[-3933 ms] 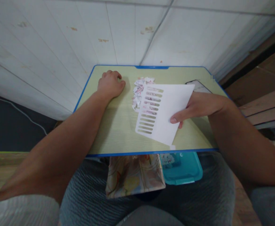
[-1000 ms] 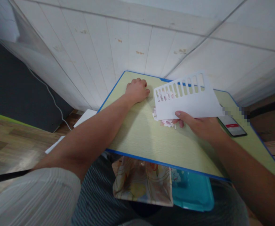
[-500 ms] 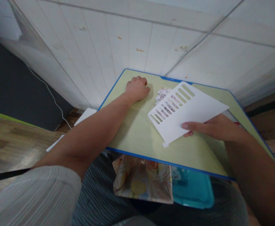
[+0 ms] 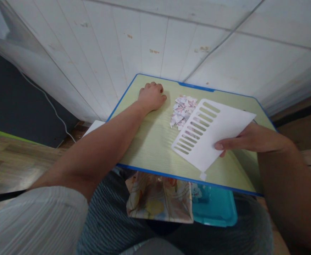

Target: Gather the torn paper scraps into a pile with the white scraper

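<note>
My right hand (image 4: 245,140) grips a white slotted sheet (image 4: 221,118), thumb on top and fingers mostly hidden beneath. A row of long cut-outs runs along the sheet's left side, and a small pale tab hangs at its lower corner. It is held tilted above the folding table (image 4: 150,145), partly over a heap of torn paper scraps (image 4: 182,109) with pinkish and purple print. Left of the heap, my left hand (image 4: 152,96) rests on the tabletop, fingers loosely curled and nothing visible in them.
White plank wall (image 4: 150,35) stands behind the table, with a grey cable (image 4: 224,39) running down it. Below the front edge are a floral fabric bag (image 4: 160,202) and a turquoise plastic container (image 4: 216,209). A dark panel (image 4: 19,95) stands at left.
My right hand has moved the slotted sheet slightly right and toward me, uncovering more of the paper heap. My left hand stays in place on the table.
</note>
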Motion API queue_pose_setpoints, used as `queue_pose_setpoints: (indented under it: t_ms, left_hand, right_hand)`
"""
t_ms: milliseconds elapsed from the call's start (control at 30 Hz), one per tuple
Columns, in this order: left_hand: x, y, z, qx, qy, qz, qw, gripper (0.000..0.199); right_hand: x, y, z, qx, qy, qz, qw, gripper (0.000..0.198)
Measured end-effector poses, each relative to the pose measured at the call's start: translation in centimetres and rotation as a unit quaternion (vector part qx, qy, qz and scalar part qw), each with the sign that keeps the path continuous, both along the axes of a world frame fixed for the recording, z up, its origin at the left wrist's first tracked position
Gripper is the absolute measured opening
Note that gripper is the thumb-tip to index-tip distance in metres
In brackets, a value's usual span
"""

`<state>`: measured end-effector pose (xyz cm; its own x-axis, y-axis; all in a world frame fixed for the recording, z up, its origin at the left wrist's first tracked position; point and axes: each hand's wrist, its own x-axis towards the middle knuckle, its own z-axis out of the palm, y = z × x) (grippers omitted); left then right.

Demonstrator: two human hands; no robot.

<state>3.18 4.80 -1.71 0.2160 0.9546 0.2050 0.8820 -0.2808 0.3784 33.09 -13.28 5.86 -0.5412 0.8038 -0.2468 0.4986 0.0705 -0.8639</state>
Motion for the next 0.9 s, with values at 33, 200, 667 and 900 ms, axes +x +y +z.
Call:
queue_pose_setpoints:
  t_ms: [33, 200, 667, 900]
  left_hand:
    - [-0.02, 0.02, -0.03, 0.001, -0.001, -0.001, 1.0, 0.044]
    - [-0.06, 0.04, -0.1, 0.002, -0.008, -0.004, 1.0, 0.051]
    - [-0.02, 0.07, -0.03, -0.009, -0.009, 0.001, 1.0, 0.046]
    - [0.03, 0.01, -0.02, -0.004, -0.011, 0.0, 1.0, 0.046]
  right_hand:
    - [-0.03, 0.02, 0.01, -0.007, -0.002, 0.013, 1.0, 0.034]
    - [0.27, -0.11, -0.11, -0.08, 0.002, 0.021, 0.997, 0.03]
    - [0.39, -0.15, -0.2, -0.108, -0.001, 0.025, 0.994, 0.032]
    - [0.05, 0.0, -0.26, -0.014, 0.015, -0.021, 1.0, 0.034]
